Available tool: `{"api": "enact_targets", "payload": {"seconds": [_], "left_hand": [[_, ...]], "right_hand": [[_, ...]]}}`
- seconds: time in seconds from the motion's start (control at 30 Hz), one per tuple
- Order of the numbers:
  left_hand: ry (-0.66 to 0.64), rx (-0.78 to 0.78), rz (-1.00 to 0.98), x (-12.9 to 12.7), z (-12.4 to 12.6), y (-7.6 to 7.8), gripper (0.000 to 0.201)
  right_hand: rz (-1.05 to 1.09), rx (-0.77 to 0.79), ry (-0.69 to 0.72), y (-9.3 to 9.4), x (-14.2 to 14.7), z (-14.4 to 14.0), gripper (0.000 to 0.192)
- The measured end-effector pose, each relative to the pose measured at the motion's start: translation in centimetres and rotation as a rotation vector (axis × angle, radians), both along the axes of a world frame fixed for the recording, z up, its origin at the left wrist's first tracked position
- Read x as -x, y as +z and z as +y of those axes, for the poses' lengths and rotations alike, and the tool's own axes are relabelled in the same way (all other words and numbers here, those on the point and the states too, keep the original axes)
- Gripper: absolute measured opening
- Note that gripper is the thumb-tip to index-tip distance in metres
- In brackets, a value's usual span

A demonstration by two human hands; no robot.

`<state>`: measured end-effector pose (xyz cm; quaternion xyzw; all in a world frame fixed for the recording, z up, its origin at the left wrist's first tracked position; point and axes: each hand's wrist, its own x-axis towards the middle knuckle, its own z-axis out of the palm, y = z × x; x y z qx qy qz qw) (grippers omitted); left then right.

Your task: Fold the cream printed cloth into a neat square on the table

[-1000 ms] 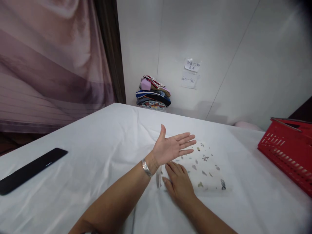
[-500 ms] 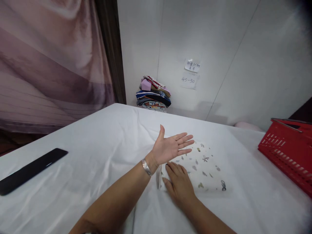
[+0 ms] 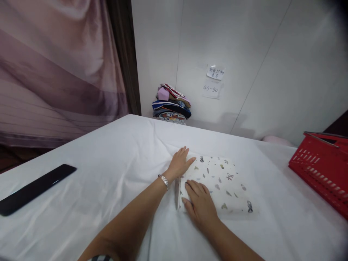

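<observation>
A folded white cloth (image 3: 228, 185) printed with small leaf and shell-like shapes lies flat on the white-covered table. My left hand (image 3: 178, 163), with a silver bracelet at the wrist, is palm down at the cloth's far left corner, thumb spread from the fingers. Nearer to me, my right hand (image 3: 199, 203) rests flat on the near left part of the cloth, its fingers stretched out. Neither hand grips anything. The folded layers show along the cloth's left edge, between the two hands.
A red plastic basket (image 3: 320, 166) stands at the right of the table (image 3: 116, 181). To the left lies a long black flat object (image 3: 35, 186). Behind the table is a stack of folded cloths (image 3: 172, 105) by the wall, with paper notes (image 3: 212, 88) to its right.
My left hand has turned from palm up above the cloth to palm down, moving left to the cloth's far left corner. The right hand has stayed in place.
</observation>
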<state>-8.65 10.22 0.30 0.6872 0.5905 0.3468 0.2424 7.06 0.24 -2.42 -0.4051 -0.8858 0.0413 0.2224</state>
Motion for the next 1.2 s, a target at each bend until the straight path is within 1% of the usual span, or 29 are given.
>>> {"api": "enact_targets", "payload": {"seconds": [0.03,0.07,0.13,0.27,0.4,0.5,0.57,0.63,0.73,0.87,1.03,1.13,1.2], "left_hand": [[0.031,0.021,0.128,0.3,0.3,-0.8,0.068],[0.045,0.054,0.213,0.5,0.5,-1.4,0.066],[0.049,0.106,0.29,0.7,0.7,-2.3,0.062],[0.059,0.095,0.313,0.7,0.9,-2.7,0.06],[0.075,0.024,0.301,0.7,0.9,-3.0,0.055],[0.11,-0.029,0.263,0.9,1.1,-3.4,0.049],[0.146,-0.053,0.234,1.0,1.4,-3.5,0.05],[0.177,-0.059,0.223,1.2,1.6,-3.6,0.052],[0.198,-0.014,0.239,1.2,1.7,-3.4,0.056],[0.205,0.032,0.23,1.2,1.6,-3.0,0.056],[0.203,0.027,0.209,1.4,1.6,-3.0,0.051],[0.198,0.02,0.217,1.4,1.2,-2.8,0.047],[0.192,0.009,0.242,1.1,0.7,-2.6,0.045]], "right_hand": [[-0.001,0.003,0.0,0.0,0.0,0.0,0.039],[-0.004,0.005,0.001,0.0,0.0,0.0,0.039],[-0.014,0.005,0.001,0.0,0.0,0.0,0.039],[-0.035,-0.002,-0.001,0.0,0.0,0.1,0.039],[-0.031,-0.011,0.004,-0.2,-0.1,0.2,0.039],[-0.036,-0.018,0.014,-0.3,-0.2,0.2,0.041],[-0.057,-0.032,0.037,-0.3,-0.4,0.1,0.044],[-0.09,-0.054,0.081,-0.3,-0.5,-0.2,0.049],[-0.14,-0.076,0.145,-0.2,-0.6,-0.6,0.053],[-0.172,-0.083,0.161,-0.4,-0.5,-0.7,0.055],[-0.187,-0.09,0.18,-0.4,-0.2,-0.5,0.047],[-0.195,-0.08,0.206,0.0,-1.1,-0.5,0.043],[-0.2,-0.064,0.236,0.4,-2.7,-0.5,0.042]]}}
